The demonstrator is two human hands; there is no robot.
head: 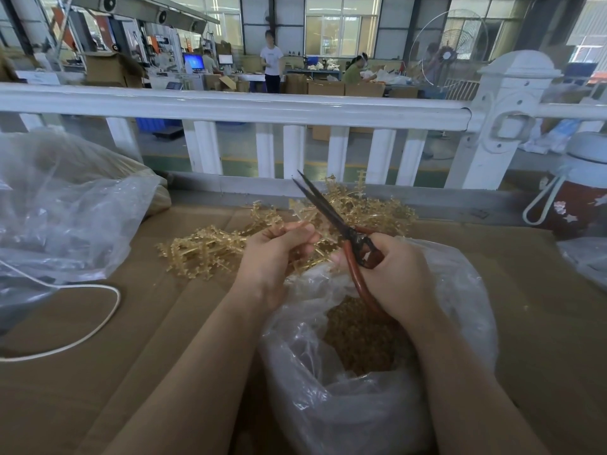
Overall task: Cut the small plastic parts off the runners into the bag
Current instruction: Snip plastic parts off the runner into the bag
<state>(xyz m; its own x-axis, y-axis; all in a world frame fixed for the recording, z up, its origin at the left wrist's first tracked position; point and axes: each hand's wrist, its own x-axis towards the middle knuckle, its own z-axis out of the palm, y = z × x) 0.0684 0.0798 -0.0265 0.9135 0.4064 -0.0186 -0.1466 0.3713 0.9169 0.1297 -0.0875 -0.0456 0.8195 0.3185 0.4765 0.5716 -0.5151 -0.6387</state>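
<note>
Here the left hand pinches a thin amber runner between curled fingers, just above the mouth of the clear bag at near centre, which already holds a heap of cut parts. The right hand has its grip closed round the red handles of the scissors, blades slightly parted and pointing far-left, beside the runner. More runners lie piled on the cardboard-covered counter just beyond the hands. The runners look light, stiff and probably brittle, with small studs that could snag; holding one by its bare stem, clear of the blades, seems best. Both forearms reach forward, wrists bent inward over the bag.
</note>
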